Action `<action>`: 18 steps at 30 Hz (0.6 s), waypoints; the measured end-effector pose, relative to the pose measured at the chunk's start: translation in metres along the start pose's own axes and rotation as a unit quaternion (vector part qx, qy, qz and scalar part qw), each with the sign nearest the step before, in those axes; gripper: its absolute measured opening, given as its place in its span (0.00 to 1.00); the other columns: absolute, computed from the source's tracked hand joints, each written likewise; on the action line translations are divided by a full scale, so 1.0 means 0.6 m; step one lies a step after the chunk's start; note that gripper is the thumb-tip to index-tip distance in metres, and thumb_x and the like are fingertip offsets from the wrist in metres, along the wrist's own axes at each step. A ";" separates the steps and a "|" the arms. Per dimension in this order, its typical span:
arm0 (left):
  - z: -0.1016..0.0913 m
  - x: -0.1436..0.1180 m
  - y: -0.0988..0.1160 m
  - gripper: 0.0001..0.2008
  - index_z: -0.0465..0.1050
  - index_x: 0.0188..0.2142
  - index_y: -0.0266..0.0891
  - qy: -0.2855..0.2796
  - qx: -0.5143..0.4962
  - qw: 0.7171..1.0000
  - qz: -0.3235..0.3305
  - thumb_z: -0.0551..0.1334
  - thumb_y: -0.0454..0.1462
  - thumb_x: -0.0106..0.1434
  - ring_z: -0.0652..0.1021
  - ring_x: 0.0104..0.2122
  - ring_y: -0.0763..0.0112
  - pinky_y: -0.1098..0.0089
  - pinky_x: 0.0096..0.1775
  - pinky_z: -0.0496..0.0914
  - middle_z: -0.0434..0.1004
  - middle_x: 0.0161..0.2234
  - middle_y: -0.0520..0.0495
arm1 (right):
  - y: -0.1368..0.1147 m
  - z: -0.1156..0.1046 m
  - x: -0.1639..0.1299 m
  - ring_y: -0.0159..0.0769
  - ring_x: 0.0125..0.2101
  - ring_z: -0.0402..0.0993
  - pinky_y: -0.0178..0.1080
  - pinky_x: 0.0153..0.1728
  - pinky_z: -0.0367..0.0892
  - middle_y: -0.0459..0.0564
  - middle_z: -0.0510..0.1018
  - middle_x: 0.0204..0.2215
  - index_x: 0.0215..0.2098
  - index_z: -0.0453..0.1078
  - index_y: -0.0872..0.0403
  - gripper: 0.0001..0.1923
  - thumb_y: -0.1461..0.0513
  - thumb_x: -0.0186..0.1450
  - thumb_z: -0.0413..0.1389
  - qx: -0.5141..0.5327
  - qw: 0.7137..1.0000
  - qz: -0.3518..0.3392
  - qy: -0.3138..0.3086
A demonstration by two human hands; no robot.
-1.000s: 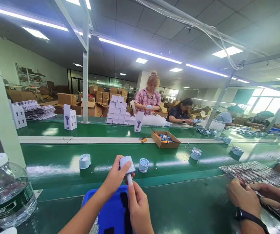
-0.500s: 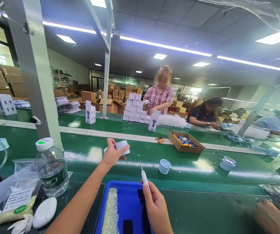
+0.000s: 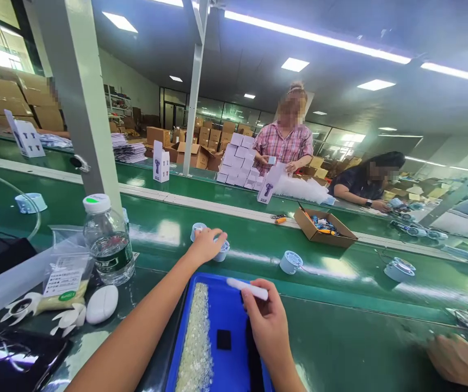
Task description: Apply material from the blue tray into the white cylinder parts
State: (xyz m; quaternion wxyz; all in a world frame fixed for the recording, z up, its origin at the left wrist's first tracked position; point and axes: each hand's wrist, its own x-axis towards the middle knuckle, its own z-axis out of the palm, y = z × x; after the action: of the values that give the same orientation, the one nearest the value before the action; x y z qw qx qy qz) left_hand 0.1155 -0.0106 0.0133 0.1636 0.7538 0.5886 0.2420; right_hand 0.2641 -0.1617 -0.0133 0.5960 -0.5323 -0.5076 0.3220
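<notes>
My left hand [image 3: 204, 246] reaches over the green conveyor belt [image 3: 250, 239], its fingers closed on a light blue round plastic housing [image 3: 222, 252] low at the belt. Just behind it is a second light blue housing [image 3: 197, 230], partly hidden by the fingers. My right hand [image 3: 270, 313] grips a slim white pen-like tool [image 3: 247, 288], which lies nearly level and points left; its tip is blurred. Beneath the tool is a blue tray [image 3: 234, 375] with small clear pieces [image 3: 196, 343] along its left side and a black square [image 3: 223, 340].
A water bottle [image 3: 109, 245], a white mouse [image 3: 102, 304] and a bag of pale material [image 3: 66, 283] stand at left. More housings [image 3: 291, 262] sit on the belt. A cardboard box [image 3: 324, 231] of tools is beyond. Another person's hand [image 3: 458, 356] is at lower right.
My left hand has lowered the light blue housing from the air to the belt. In my right hand the white tool has swung from pointing up to nearly level. The view has shifted.
</notes>
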 end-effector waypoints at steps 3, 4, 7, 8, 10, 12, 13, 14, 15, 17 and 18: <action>-0.013 0.007 -0.024 0.20 0.69 0.48 0.42 0.044 0.026 0.997 -0.057 0.48 0.45 0.62 0.68 0.50 0.58 0.59 0.53 0.56 0.70 0.50 0.41 | 0.000 0.006 -0.002 0.32 0.26 0.69 0.34 0.26 0.67 0.46 0.71 0.28 0.38 0.64 0.53 0.14 0.52 0.62 0.54 0.039 0.998 0.003 -0.044; -0.017 0.008 -0.034 0.17 0.70 0.46 0.41 0.043 0.032 0.996 -0.072 0.51 0.43 0.61 0.70 0.48 0.58 0.60 0.50 0.59 0.70 0.49 0.40 | 0.000 0.007 -0.003 0.33 0.26 0.70 0.34 0.27 0.68 0.47 0.72 0.29 0.39 0.64 0.53 0.14 0.52 0.63 0.53 0.048 0.997 0.001 -0.067; -0.025 0.007 -0.060 0.11 0.70 0.37 0.40 0.030 0.035 0.994 -0.099 0.55 0.38 0.56 0.73 0.39 0.59 0.63 0.42 0.64 0.72 0.41 0.40 | -0.001 0.010 -0.007 0.34 0.28 0.73 0.37 0.30 0.70 0.49 0.74 0.30 0.39 0.64 0.53 0.12 0.53 0.64 0.52 0.044 0.990 -0.003 -0.133; -0.027 0.007 -0.066 0.09 0.70 0.34 0.40 0.029 0.035 0.993 -0.107 0.55 0.38 0.55 0.73 0.38 0.59 0.64 0.40 0.64 0.72 0.38 0.40 | -0.002 0.010 -0.008 0.35 0.28 0.73 0.37 0.31 0.70 0.49 0.74 0.30 0.39 0.64 0.53 0.12 0.53 0.65 0.51 0.037 0.989 -0.004 -0.146; -0.032 0.009 -0.073 0.06 0.68 0.29 0.41 0.030 0.035 0.992 -0.118 0.56 0.40 0.54 0.72 0.37 0.56 0.62 0.39 0.64 0.71 0.33 0.41 | -0.002 0.010 -0.010 0.36 0.29 0.74 0.38 0.31 0.71 0.50 0.75 0.30 0.39 0.65 0.53 0.12 0.54 0.65 0.51 0.022 0.987 -0.009 -0.156; -0.039 0.012 -0.073 0.06 0.66 0.25 0.41 0.037 0.035 0.991 -0.125 0.57 0.40 0.53 0.71 0.40 0.54 0.61 0.42 0.63 0.69 0.31 0.41 | -0.002 0.009 -0.011 0.37 0.29 0.74 0.39 0.31 0.71 0.51 0.75 0.31 0.39 0.65 0.53 0.12 0.54 0.65 0.51 0.015 0.987 -0.011 -0.159; -0.044 0.014 -0.071 0.06 0.65 0.24 0.41 0.042 0.034 0.990 -0.128 0.57 0.40 0.53 0.70 0.42 0.53 0.60 0.44 0.62 0.68 0.31 0.41 | -0.002 0.009 -0.011 0.38 0.29 0.75 0.39 0.31 0.71 0.51 0.76 0.31 0.39 0.65 0.53 0.12 0.53 0.65 0.51 0.014 0.987 -0.008 -0.161; -0.049 0.015 -0.068 0.06 0.64 0.23 0.40 0.048 0.031 0.990 -0.132 0.58 0.40 0.52 0.69 0.43 0.52 0.60 0.44 0.61 0.68 0.30 0.41 | -0.001 0.009 -0.011 0.38 0.29 0.74 0.39 0.31 0.71 0.50 0.76 0.31 0.39 0.65 0.53 0.12 0.53 0.64 0.51 0.013 0.986 -0.004 -0.165; -0.055 0.016 -0.064 0.07 0.63 0.22 0.40 0.053 0.026 0.989 -0.137 0.58 0.39 0.52 0.68 0.43 0.51 0.60 0.44 0.61 0.67 0.30 0.41 | -0.001 0.010 -0.011 0.38 0.29 0.74 0.39 0.31 0.71 0.50 0.75 0.31 0.40 0.65 0.53 0.12 0.53 0.64 0.51 0.013 0.986 0.000 -0.167; -0.070 0.015 -0.054 0.08 0.61 0.21 0.40 0.063 0.011 0.987 -0.148 0.58 0.40 0.52 0.68 0.42 0.52 0.61 0.42 0.62 0.66 0.30 0.41 | -0.001 0.010 -0.011 0.37 0.29 0.74 0.38 0.31 0.70 0.49 0.75 0.31 0.40 0.64 0.52 0.12 0.53 0.64 0.51 0.008 0.986 0.006 -0.169; -0.078 0.014 -0.048 0.08 0.60 0.22 0.40 0.068 0.005 0.986 -0.151 0.57 0.40 0.52 0.69 0.41 0.52 0.61 0.41 0.62 0.66 0.31 0.41 | -0.001 0.010 -0.010 0.37 0.29 0.73 0.37 0.30 0.70 0.49 0.74 0.31 0.40 0.64 0.52 0.12 0.53 0.65 0.50 0.002 0.985 0.007 -0.170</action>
State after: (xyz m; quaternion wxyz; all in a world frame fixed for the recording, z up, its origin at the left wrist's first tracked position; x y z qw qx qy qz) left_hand 0.0674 0.0029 0.0382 0.1541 0.6390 0.7067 0.2618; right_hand 0.2568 -0.1658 -0.0148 0.4996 -0.4720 -0.5975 0.4129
